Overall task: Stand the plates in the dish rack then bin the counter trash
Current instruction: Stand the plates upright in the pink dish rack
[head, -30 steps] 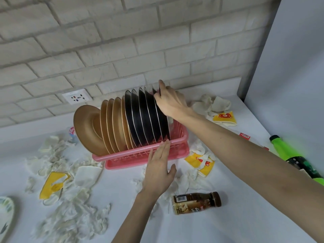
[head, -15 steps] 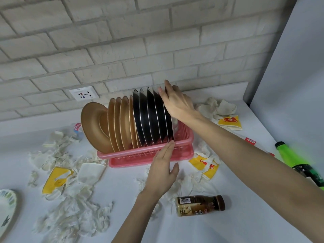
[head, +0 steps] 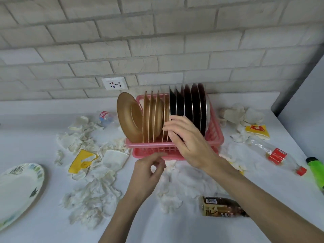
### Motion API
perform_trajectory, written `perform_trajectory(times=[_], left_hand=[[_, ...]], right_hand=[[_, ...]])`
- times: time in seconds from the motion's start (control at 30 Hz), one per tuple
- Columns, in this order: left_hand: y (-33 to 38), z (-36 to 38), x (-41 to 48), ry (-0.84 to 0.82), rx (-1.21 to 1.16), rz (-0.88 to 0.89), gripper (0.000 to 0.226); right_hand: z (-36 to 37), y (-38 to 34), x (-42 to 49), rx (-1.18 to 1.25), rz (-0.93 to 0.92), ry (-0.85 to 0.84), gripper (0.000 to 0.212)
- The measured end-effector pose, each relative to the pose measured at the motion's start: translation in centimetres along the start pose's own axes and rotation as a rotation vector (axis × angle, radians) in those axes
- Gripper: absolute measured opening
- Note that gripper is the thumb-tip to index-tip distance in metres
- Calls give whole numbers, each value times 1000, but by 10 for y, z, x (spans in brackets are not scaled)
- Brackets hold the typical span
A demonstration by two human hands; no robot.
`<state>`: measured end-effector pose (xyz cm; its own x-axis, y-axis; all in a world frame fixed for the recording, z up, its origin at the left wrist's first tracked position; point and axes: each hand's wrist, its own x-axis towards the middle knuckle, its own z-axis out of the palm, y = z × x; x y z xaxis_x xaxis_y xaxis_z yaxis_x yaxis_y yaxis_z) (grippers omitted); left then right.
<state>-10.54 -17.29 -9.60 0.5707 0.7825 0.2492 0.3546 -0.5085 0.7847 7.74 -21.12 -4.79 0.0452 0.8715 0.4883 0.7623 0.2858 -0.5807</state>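
A pink dish rack [head: 216,137] stands on the white counter by the brick wall. Several gold plates [head: 152,116] stand in its left half and several black plates [head: 191,106] in its right half. One more gold plate [head: 129,116] leans outward at the left end. My right hand [head: 189,142] hovers in front of the rack where gold meets black, fingers spread and lightly bent, fingertips at the plate edges, gripping nothing. My left hand [head: 147,172] is just below the rack's front rim, fingers loosely curled and empty.
Crumpled tissues [head: 93,202] and yellow wrappers [head: 80,160] litter the counter around the rack. A brown bottle [head: 222,206] lies at the front, a clear red-labelled bottle [head: 277,155] and a green bottle [head: 315,171] at the right. A patterned paper plate [head: 17,190] sits far left.
My right hand left the top of the rightmost black plate and dropped to the rack's front. My left hand pulled back off the rim and its fingers curled.
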Motion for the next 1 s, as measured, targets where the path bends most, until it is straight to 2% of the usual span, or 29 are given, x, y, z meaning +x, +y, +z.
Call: perform_trajectory(times=[0.13, 0.37, 0.53, 0.63, 0.73, 0.77, 0.83, 0.9, 1.0], left_hand=[[-30, -51, -36, 112, -45, -141, 26], [-110, -158, -98, 269, -10, -321, 17], [-180, -245, -134, 399, 72, -492, 22], [-224, -295, -148, 475, 112, -577, 24], [-265, -342, -154, 553, 151, -611, 27], [-278, -357, -155, 567, 178, -616, 26], [-303, -382, -158, 565, 239, -637, 27], [-326, -400, -161, 536, 296, -668, 35], [-350, -416, -163, 471, 358, -729, 51]], right_hand=[[53, -31, 3, 34, -85, -165, 36], [161, -94, 33, 79, -187, -366, 42], [247, -140, 54, 147, -169, -505, 45], [294, -162, 69, 228, -30, -566, 42], [339, -175, 88, 337, 182, -657, 15], [353, -177, 95, 323, 241, -686, 17], [378, -178, 111, 295, 359, -746, 39], [399, -177, 123, 285, 451, -788, 55], [425, -176, 133, 308, 633, -828, 65]])
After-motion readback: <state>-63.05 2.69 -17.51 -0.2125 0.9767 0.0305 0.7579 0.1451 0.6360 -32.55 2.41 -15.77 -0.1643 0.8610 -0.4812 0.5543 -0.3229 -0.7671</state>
